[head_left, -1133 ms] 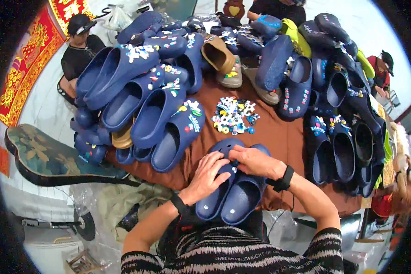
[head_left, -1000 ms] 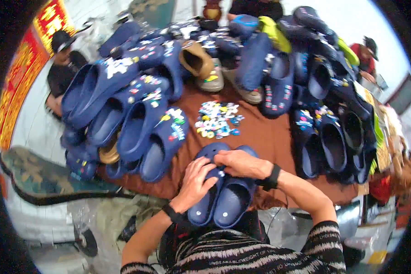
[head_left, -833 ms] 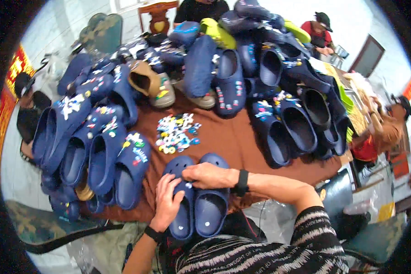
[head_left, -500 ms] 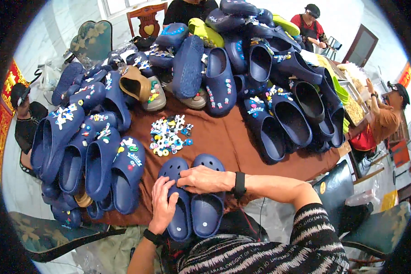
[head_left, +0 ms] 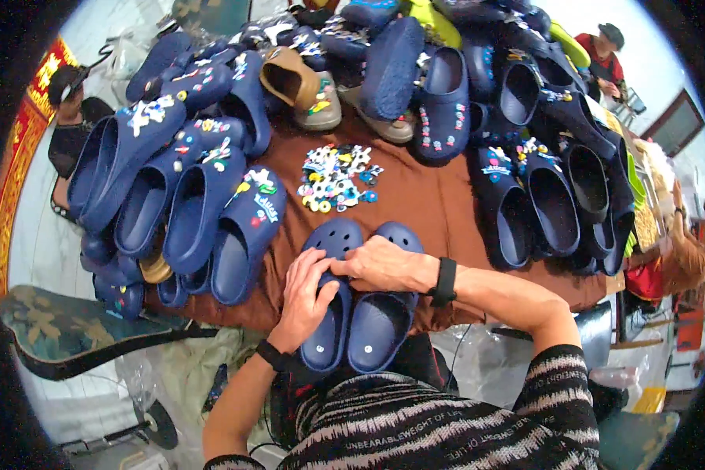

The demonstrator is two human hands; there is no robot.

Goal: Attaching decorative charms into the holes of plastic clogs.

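A pair of navy clogs stands at the table's near edge, toes pointing away from me: a left clog and a right clog. Round holes show in their uppers. My left hand grips the left clog's upper, its fingers closed along the side and strap edge. My right hand is closed over the same upper, fingertips pressed together near the left fingers. Whatever those fingertips hold is hidden. Just beyond the clogs lies a heap of small colourful shoe charms.
Decorated navy clogs crowd the left of the brown cloth, and more navy clogs fill the right. A tan clog sits at the back. Chairs flank the table; other people are around it.
The whole view has shifted, so the table and clogs appear higher and further right. Both hands stay at the left clog's upper with much the same grip.
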